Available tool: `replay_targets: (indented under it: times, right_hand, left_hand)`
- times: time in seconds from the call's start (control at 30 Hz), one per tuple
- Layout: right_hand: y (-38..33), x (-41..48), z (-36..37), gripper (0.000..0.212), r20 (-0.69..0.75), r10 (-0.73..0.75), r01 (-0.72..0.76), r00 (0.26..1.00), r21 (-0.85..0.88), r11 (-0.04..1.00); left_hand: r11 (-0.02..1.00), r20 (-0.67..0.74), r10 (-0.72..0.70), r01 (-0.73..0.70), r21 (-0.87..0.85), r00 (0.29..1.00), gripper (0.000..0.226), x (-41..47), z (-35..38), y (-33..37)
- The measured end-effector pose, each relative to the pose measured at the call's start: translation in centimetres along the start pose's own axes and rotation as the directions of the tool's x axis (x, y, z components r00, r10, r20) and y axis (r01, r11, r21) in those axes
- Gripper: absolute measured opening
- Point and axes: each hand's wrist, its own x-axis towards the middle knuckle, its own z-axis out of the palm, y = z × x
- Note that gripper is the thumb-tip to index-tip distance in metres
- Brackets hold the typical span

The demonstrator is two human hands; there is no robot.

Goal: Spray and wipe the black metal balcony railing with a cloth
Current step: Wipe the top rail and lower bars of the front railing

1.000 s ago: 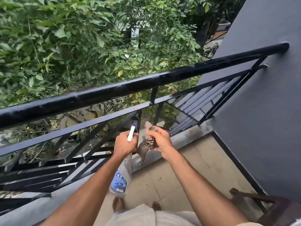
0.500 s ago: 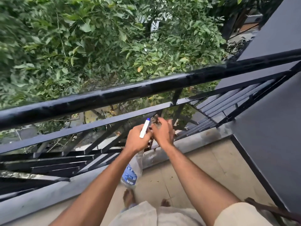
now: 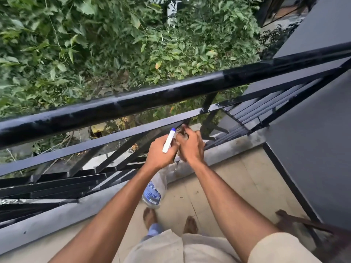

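- While my left hand [image 3: 161, 154] grips the spray bottle [image 3: 153, 190] by its neck and my right hand [image 3: 190, 147] bunches the cloth [image 3: 181, 132] against a flat bar of the railing [image 3: 133, 103], either could slip through the gaps into the greenery [image 3: 114, 54] (my hands crowd each other).
- The bottle's blue label is too blurred to read.

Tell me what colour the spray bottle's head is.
White with a blue tip; the head view shows the spray head clearly in the left hand.
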Motion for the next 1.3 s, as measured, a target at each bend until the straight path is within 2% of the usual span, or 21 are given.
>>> replay_targets:
  times: [0.07,0.2,0.4,0.57,0.77,0.87,1.0,1.13,1.2,1.3]
  right_hand:
    - [-0.1,0.1,0.1,0.043,0.003,0.031,-0.031,1.000,0.018,0.999]
    - [0.2,-0.5,0.4,0.044,0.008,0.062,-0.062,0.998,0.161,0.985]
    - [-0.1,0.3,0.3,0.035,-0.033,0.084,-0.083,0.996,0.033,0.996]
    - [-0.1,-0.4,0.1,0.041,-0.020,0.056,-0.054,0.998,0.117,0.992]
    - [-1.1,0.1,0.1,0.029,-0.049,0.022,-0.028,0.999,-0.124,0.992]
    - [-1.0,0.3,-0.1,0.028,-0.032,0.047,-0.050,0.998,-0.107,0.993]
    - [-0.7,0.7,-0.7,0.039,0.040,0.082,-0.082,0.996,-0.015,0.997]
    - [-1.8,0.5,-0.5,0.033,-0.015,0.039,-0.041,0.999,-0.145,0.989]
    - [-2.4,0.5,-0.3,0.034,-0.010,0.071,-0.072,0.997,-0.200,0.977]
    - [-3.2,0.9,-0.8,0.029,0.026,0.080,-0.071,0.996,-0.248,0.966]
  left_hand:
    - [1.000,0.009,-0.009,0.009,-0.021,1.000,0.026,0.2,-0.2,0.2]
    - [0.999,0.002,0.005,-0.005,-0.036,1.000,0.026,0.2,-0.6,0.6]
    - [0.999,0.039,-0.001,0.003,-0.036,0.999,0.020,0.8,-1.3,1.0]
    - [0.999,0.046,0.040,-0.041,0.026,0.998,0.029,1.2,-1.9,0.9]
    - [0.998,0.107,0.007,0.000,-0.062,0.994,0.020,1.4,-1.6,0.4]
    - [0.998,0.124,0.005,0.003,-0.067,0.992,0.015,1.6,-1.7,0.3]
    - [0.999,0.128,0.043,-0.038,-0.038,0.991,0.014,1.6,-1.9,0.8]
    - [0.998,0.166,0.033,-0.024,-0.060,0.986,0.023,1.4,-1.7,0.6]
    - [0.999,0.142,0.016,-0.008,-0.052,0.990,0.028,1.6,-1.7,0.0]
    - [0.999,0.118,0.017,-0.012,-0.040,0.993,0.022,1.5,-2.0,-0.3]
